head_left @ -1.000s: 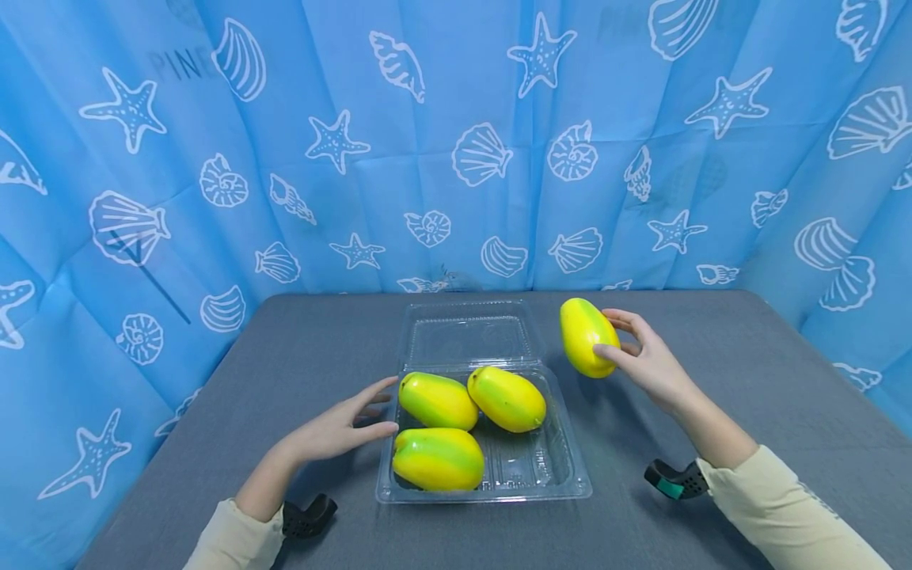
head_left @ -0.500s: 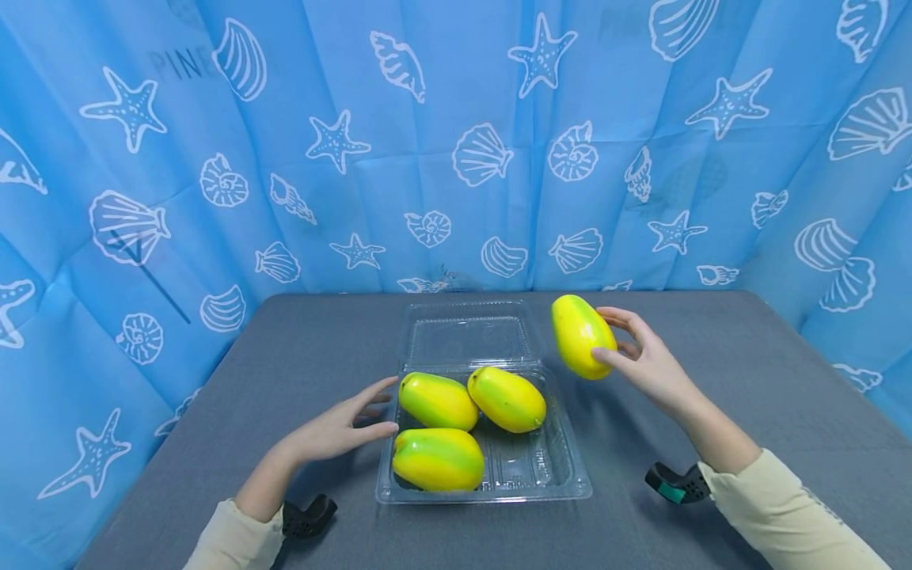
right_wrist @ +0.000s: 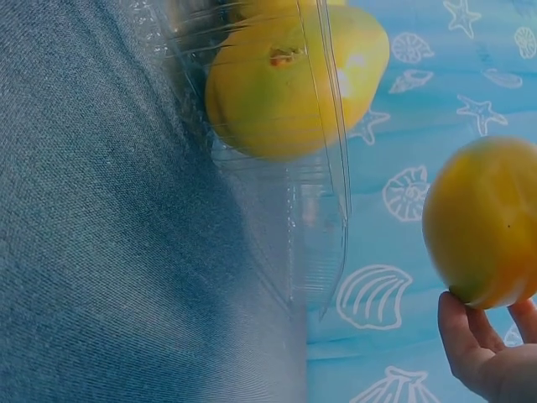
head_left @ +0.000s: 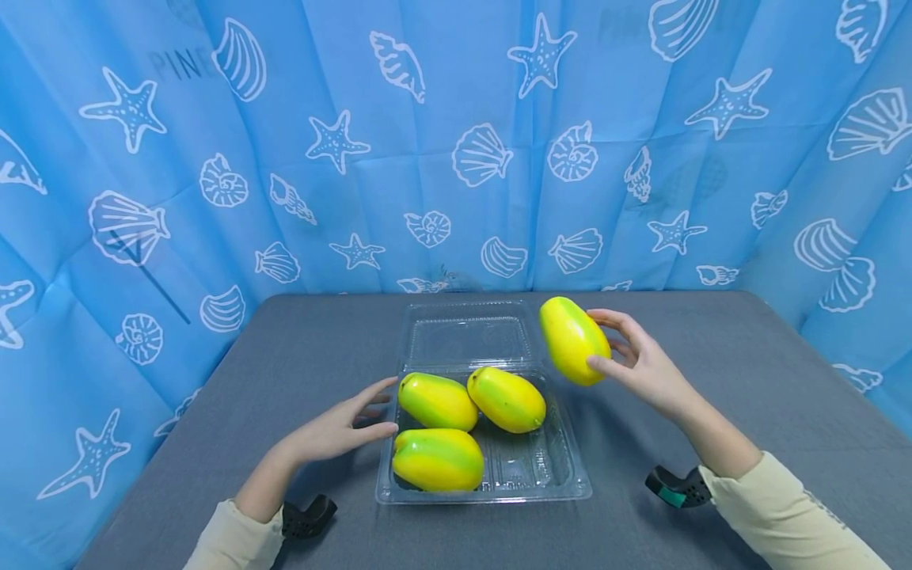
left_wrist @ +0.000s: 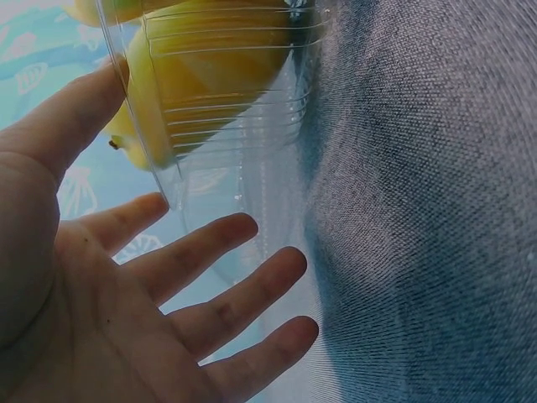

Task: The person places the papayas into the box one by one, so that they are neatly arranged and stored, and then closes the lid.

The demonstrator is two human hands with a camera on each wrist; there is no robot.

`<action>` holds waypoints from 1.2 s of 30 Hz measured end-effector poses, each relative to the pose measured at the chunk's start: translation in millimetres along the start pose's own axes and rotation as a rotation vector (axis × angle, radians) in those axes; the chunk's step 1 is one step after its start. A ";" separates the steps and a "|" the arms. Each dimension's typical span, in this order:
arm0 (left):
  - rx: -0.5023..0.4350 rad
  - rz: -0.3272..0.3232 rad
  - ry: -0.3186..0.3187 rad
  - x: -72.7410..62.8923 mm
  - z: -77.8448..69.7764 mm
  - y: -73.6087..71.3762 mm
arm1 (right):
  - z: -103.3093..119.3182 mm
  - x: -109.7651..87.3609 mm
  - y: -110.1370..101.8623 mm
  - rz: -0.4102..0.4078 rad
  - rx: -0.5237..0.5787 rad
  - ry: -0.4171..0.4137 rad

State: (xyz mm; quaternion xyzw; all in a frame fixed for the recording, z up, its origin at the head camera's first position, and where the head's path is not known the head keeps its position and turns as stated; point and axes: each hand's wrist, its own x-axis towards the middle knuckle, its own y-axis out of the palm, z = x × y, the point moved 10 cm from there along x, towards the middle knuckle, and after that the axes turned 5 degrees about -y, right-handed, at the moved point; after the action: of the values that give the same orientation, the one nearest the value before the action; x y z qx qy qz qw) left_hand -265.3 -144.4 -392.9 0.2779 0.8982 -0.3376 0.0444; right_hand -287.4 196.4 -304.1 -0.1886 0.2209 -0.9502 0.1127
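A clear plastic clamshell box lies with its lid folded back on the table. Three yellow-green papayas rest inside: one at the back left, one at the back right and one at the front left. My right hand grips another papaya between thumb and fingers, above the table just right of the box. In the right wrist view this held papaya is clear of the box wall. My left hand is at the box's left rim, its fingers spread, thumb and index fingertip at the rim.
The transparent lid lies flat behind the box. A grey cloth covers the table. A blue curtain with white shells and starfish hangs behind and at both sides. Each wrist wears a black device.
My right hand has carried the papaya left, closer to the box's right side, and the fruit has tilted a little. The left hand and the papayas in the box have not moved.
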 end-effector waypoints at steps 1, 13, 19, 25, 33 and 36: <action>0.000 0.000 0.000 0.0 -0.1 0.0 | 1.4 -0.2 0.8 0.004 0.002 -0.012; -0.001 -0.002 -0.007 0.5 0.4 0.0 | 13.5 -2.0 9.8 0.042 -0.017 -0.109; 0.001 -0.006 -0.012 0.7 0.4 -0.2 | 19.2 -4.0 13.5 0.065 0.023 -0.164; 0.011 -0.014 -0.010 0.8 -0.4 -0.9 | 24.2 -6.0 16.9 0.101 0.062 -0.210; 0.009 -0.006 -0.009 0.5 -0.1 -0.3 | 31.3 -9.9 22.9 0.148 0.077 -0.258; 0.012 -0.003 -0.006 0.4 -0.3 -0.1 | 33.2 -10.9 25.6 0.162 0.079 -0.278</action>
State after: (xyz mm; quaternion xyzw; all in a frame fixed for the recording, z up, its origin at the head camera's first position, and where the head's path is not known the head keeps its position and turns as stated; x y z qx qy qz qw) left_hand -265.6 -144.1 -392.7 0.2758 0.8965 -0.3437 0.0449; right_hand -260.6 164.6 -291.7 -0.2952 0.1802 -0.9107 0.2257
